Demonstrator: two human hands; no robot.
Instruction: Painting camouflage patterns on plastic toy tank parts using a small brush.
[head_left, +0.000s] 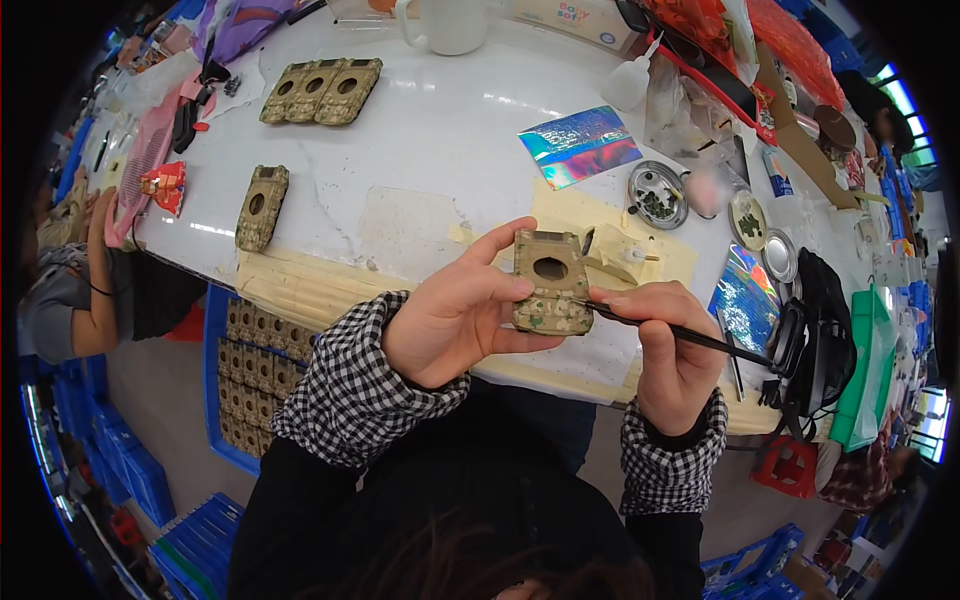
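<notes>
Black clothing [470, 470] lies below a white table [440, 130], over whose near edge the half-curled left hand [440, 325] and tightly pinched right hand [672, 345] respectively hold a camouflage toy tank body [548, 293] and a slim black tool [720, 345] pointed at it.

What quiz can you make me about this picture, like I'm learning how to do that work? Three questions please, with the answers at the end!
1. Multiple choice: what is in the right hand?
A) A purple bag
B) A slim black tool
C) A white mug

2. True or false: the camouflage shell in the left hand has a round opening in its top.

3. Count: how many similar shells sit side by side in the group at the picture's upper left?

Key: 1. B; 2. True; 3. Three
</notes>
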